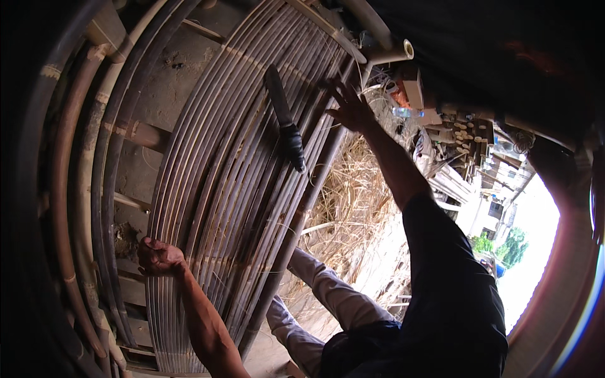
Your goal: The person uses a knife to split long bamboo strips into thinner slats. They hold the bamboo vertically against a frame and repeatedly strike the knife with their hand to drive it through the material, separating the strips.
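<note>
Slat panel (217,167) looks stiff, fairly light; I'd hold its left edge, where left fingers (150,253) curl closed; right fingers (342,94) spread, empty.

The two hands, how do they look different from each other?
The left hand is curled closed; the right hand has its fingers spread. The left hand is at the left edge of the slats, while the right hand is by their upper right side. Both are bare.

Dark brown slats (214,164), striped lengthwise with paler lines, run between our left hand (162,257) and right hand (354,110); we spot a black knife (285,118) left of the right, tan straw (353,189) below it, our trousers (343,293) greyish.
</note>
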The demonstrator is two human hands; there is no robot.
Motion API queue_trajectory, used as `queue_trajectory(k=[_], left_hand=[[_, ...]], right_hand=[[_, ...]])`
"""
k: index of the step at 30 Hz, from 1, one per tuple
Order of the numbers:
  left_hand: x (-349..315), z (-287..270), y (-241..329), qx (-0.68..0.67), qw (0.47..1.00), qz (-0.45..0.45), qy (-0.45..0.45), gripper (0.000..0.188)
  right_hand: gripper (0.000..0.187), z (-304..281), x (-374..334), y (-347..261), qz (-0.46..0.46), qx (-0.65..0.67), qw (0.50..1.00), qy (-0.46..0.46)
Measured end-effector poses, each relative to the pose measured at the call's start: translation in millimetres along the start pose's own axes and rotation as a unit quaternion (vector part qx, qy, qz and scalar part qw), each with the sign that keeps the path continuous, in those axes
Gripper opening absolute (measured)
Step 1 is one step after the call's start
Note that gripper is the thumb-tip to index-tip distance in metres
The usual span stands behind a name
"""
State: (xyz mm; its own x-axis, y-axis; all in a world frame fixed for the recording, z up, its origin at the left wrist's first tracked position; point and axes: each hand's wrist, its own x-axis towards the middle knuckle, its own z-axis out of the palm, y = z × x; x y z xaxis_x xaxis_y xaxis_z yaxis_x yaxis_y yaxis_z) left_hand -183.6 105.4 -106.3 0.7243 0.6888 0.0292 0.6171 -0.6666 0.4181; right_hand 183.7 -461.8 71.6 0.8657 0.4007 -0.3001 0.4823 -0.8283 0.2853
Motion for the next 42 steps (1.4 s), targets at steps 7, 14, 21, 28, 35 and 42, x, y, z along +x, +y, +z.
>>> queue_trajectory(k=[7,14,21,28,35,42], left_hand=[[-30,38,26,0.616,0.749,0.173,0.171,0.046],[21,-70,90,0.297,0.947,0.113,-0.046,0.055],[-133,-177,108,-0.023,0.993,0.078,-0.081,0.046],[-217,-188,168,-0.056,0.975,0.149,-0.152,0.049],[-207,-118,181,-0.033,0.96,0.132,-0.245,0.035],[-214,-240,173,-0.032,0.924,0.173,-0.34,0.032]], right_hand=[[0.069,142,-429,97,-0.03,-0.042,0.706,-0.706],[0.066,41,-470,-127,0.098,0.269,0.886,-0.363],[0.049,-73,-166,-163,0.103,0.333,0.93,0.12],[0.09,-66,-16,-180,0.234,0.256,0.936,-0.062],[0.031,-124,-88,-164,0.214,0.482,0.843,-0.108],[0.027,-193,-391,-169,0.221,0.606,0.764,-0.01]])
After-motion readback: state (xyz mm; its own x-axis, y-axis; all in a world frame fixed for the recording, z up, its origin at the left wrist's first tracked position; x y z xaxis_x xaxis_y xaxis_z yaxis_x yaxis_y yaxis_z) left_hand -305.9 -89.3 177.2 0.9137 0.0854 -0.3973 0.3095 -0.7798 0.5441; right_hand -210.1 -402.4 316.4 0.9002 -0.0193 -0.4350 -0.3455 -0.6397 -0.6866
